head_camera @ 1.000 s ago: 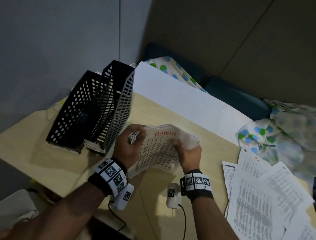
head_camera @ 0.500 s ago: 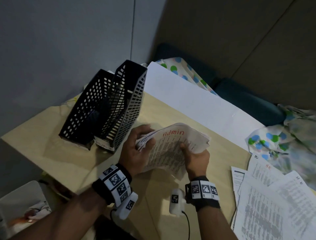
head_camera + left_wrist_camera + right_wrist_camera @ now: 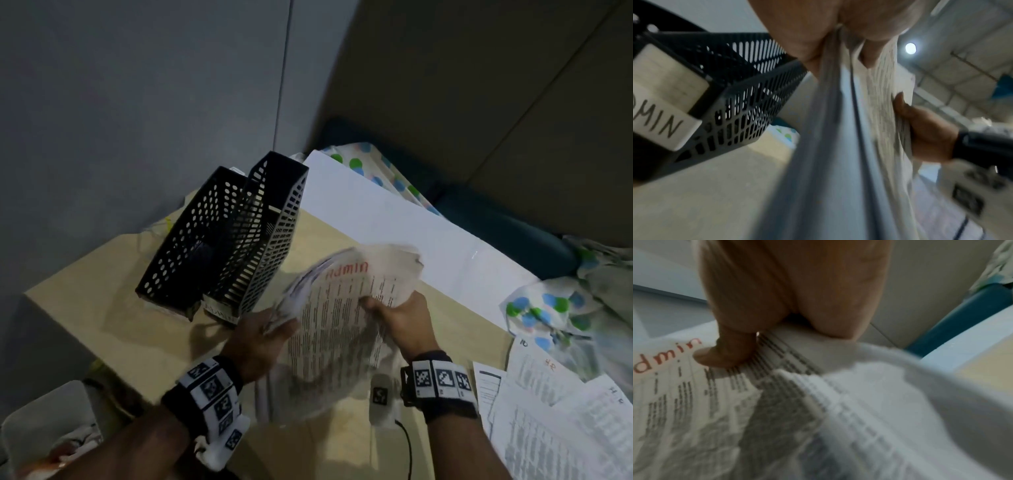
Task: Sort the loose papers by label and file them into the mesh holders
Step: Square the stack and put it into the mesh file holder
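Both hands, left hand and right hand, grip the Admin stack beside the ADMIN holder, not yet filed; HR papers remain on the worktop

top sheet of paper stack: "Admin" in red; label on front of nearer mesh holder: "…MIN" readable, rest cut off; loose sheets on worktop: handwritten "HR", "10"
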A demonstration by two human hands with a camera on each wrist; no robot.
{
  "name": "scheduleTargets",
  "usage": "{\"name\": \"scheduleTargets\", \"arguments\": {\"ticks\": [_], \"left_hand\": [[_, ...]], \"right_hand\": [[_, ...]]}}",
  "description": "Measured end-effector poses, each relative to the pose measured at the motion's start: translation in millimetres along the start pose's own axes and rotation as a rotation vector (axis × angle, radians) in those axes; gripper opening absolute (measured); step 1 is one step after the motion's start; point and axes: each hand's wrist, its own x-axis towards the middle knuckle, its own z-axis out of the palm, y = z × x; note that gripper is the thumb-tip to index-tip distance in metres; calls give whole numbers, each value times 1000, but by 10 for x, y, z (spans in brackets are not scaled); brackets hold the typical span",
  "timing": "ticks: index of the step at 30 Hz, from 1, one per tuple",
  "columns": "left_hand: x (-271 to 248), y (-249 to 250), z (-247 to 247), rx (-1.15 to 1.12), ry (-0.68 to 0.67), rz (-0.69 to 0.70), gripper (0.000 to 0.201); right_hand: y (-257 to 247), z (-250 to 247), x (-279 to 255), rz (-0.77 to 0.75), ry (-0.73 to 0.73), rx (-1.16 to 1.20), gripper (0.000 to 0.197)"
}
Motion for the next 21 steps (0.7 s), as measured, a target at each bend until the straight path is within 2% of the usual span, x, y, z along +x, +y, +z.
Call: {"name": "scheduleTargets", "arguments": {"ticks": [2,4,6,7,9,12,14,16,18,21], "left_hand": [[55,137,-133,-2,119,24,13],[124,337,-313,8,284,10,21],[200,526,-542,-17,421,32,6],[235,625,-658,-2,480,55,4],[300,768,-890,21,600,83,16],[360,933,-1170,88,749,163,19],[387,997,-1311,121,844,215,23],[421,1012,-1422,152,920,210,21],[462,984,-1461,224,937,232,22],[513,956,-1443,305,887,291,26]], "right_hand": [[-71,72,86,-2,-41,7,18],[-66,182,133,22,-40,10,37],[-18,329,143,48,-80,11,50],[0,406,141,48,-104,3,50],[54,543,167,58,-129,9,35],[147,683,233,143,-144,22,9],[213,728,258,174,-146,-19,8],[265,755,267,191,-143,-54,9],[295,774,273,201,-141,-76,9],[288,810,320,202,-137,-97,8]]}}
